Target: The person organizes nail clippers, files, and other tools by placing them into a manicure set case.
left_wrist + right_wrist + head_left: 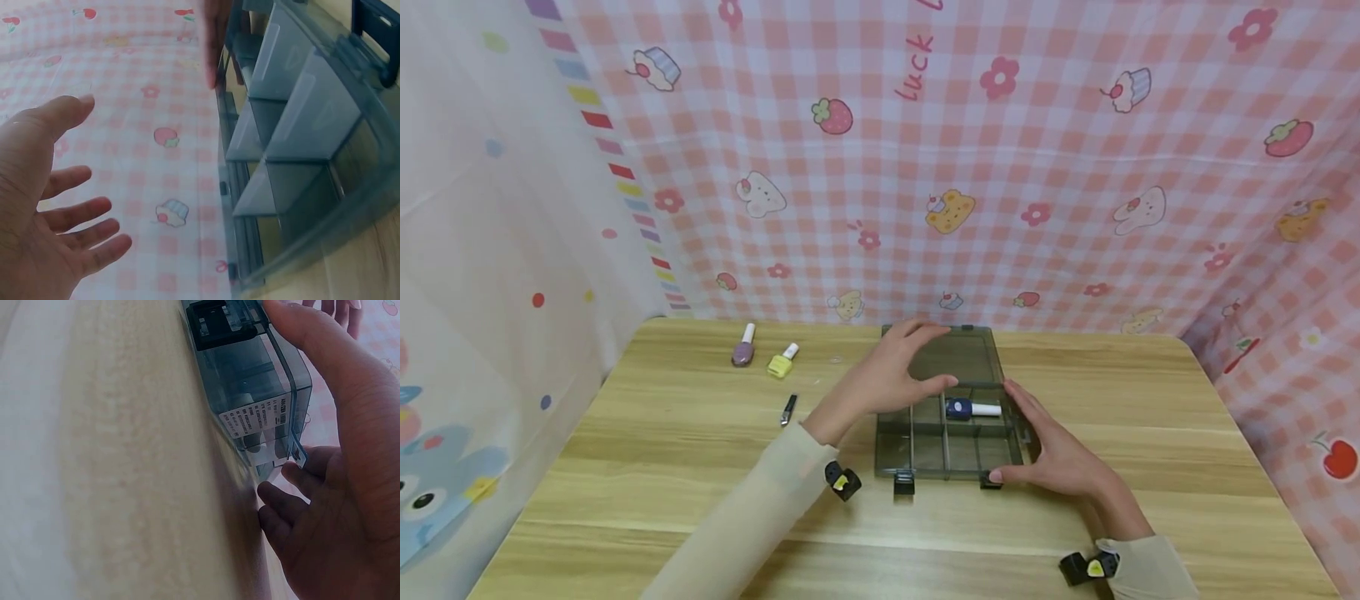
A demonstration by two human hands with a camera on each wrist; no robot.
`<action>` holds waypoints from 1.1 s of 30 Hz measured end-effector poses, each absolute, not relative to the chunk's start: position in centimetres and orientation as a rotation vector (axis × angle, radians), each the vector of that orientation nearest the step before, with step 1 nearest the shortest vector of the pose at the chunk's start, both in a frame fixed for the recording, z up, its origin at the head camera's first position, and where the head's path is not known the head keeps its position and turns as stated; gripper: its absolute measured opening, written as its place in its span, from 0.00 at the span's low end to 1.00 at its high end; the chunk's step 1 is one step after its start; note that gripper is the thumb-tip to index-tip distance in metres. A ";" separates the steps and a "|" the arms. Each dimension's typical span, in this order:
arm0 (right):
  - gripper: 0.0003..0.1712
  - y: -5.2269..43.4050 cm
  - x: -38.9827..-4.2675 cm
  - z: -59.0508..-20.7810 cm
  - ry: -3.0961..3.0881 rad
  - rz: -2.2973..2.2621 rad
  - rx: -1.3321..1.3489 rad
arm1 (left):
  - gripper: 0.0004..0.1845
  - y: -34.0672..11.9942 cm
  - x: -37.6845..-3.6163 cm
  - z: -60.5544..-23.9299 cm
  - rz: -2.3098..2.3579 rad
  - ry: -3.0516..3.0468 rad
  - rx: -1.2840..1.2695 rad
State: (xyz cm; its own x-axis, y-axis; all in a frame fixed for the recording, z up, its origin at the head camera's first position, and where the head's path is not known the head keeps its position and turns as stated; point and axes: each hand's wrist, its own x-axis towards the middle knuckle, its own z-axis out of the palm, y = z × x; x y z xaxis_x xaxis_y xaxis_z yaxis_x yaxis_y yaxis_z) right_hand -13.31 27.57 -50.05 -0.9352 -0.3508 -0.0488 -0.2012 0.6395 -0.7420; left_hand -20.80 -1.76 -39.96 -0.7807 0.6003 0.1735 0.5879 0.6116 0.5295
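Note:
A translucent grey compartment box (pixel 891 452) lies on the table with its lid (pixel 962 354) folded back toward the curtain. A dark blue nail polish bottle (pixel 959 408) with a white cap lies on its side in a right-hand compartment. Over the lid's left part hovers my left hand (pixel 891 371), thumb and fingers spread with nothing between them. My right hand (pixel 1063 457) holds the box at its right side, thumb at the front corner by a black latch (pixel 990 481), fingers along the side wall. The right wrist view shows a printed label (pixel 256 417) on that wall.
To the left on the wooden table (pixel 685 467) stand or lie a purple nail polish bottle (pixel 742 353), a yellow nail polish bottle (pixel 780 365) and a nail clipper (pixel 788 410). A pink checked curtain (pixel 880 167) hangs along the table's back edge.

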 end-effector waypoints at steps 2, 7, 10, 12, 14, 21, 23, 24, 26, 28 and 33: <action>0.75 27.6 -13.3 -50.0 2.675 -1.172 -0.461 | 0.41 -2.2 -20.8 -40.1 0.931 2.820 1.028; 0.75 27.6 -13.3 -50.0 2.679 -1.182 -0.475 | 0.46 -3.3 -20.8 -40.7 0.952 2.883 1.045; 0.75 27.6 -13.3 -50.0 2.682 -1.182 -0.476 | 0.47 -4.1 -20.9 -41.2 0.951 2.924 1.029; 0.75 27.6 -13.2 -50.0 2.685 -1.176 -0.479 | 0.47 -4.6 -20.9 -41.5 0.970 2.940 1.001; 0.75 27.6 -13.2 -50.0 2.688 -1.169 -0.483 | 0.48 -5.2 -21.0 -41.7 0.985 2.955 0.962; 0.75 27.6 -13.2 -50.0 2.687 -1.178 -0.499 | 0.51 -7.6 -22.0 -42.7 1.052 2.979 0.811; 0.75 27.6 -13.2 -50.0 2.689 -1.176 -0.499 | 0.51 -8.3 -22.4 -43.1 1.056 2.992 0.781; 0.75 27.6 -13.2 -50.0 2.688 -1.175 -0.497 | 0.51 -8.6 -22.6 -43.3 1.056 2.998 0.768; 0.75 27.6 -13.2 -50.1 2.687 -1.175 -0.494 | 0.51 -9.3 -22.9 -43.6 1.068 3.009 0.740; 0.75 27.6 -13.2 -50.1 2.688 -1.176 -0.493 | 0.51 -9.9 -23.2 -43.8 1.080 3.027 0.714; 0.75 27.5 -13.3 -50.0 2.691 -1.177 -0.491 | 0.50 -11.4 -23.7 -44.4 1.105 3.061 0.620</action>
State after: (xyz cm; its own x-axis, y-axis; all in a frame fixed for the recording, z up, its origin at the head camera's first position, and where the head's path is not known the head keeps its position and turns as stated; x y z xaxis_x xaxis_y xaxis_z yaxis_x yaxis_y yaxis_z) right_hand -13.25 27.54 -49.99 -0.9327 -0.3603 -0.0180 -0.2312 0.6354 -0.7367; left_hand -23.74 -11.43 -44.36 -0.9158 0.2864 0.2815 0.4001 0.7096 0.5800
